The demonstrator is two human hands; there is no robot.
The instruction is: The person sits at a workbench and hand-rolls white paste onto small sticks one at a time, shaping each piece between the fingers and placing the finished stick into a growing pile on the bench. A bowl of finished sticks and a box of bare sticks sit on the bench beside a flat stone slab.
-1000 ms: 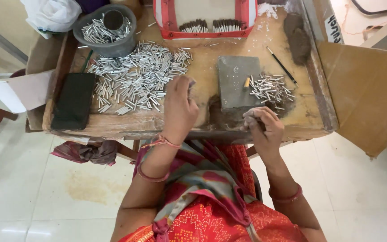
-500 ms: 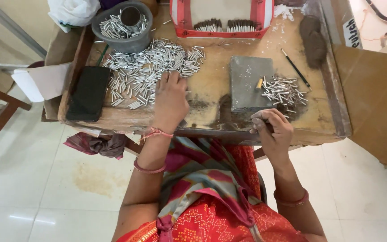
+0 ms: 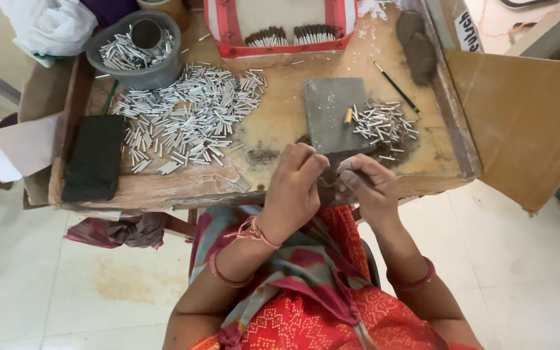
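Observation:
My left hand [image 3: 296, 188] and my right hand [image 3: 369, 185] meet fingertip to fingertip over the front edge of the wooden table [image 3: 283, 107]. My right hand's fingers are smeared dark and pinch a small lump of dark paste [image 3: 329, 176]. My left hand's fingers are pinched against that lump; whatever they hold is hidden. Just beyond the hands lies a grey stone slab [image 3: 332, 110], with a small heap of short silver tubes [image 3: 382, 123] at its right edge. A much larger heap of silver tubes [image 3: 189, 116] is spread across the table's left half.
A grey bowl [image 3: 131, 79] with more tubes stands at the back left, a black block [image 3: 95, 155] at the left edge. A red tray [image 3: 273, 46] with dark stick bundles sits at the back. A dark lump [image 3: 419, 45], a thin black stick [image 3: 396, 87] and a cardboard flap [image 3: 526, 116] are at the right.
My left hand has left the big tube heap and moved right to meet my right hand at the table's front edge. The camera view has shifted slightly.

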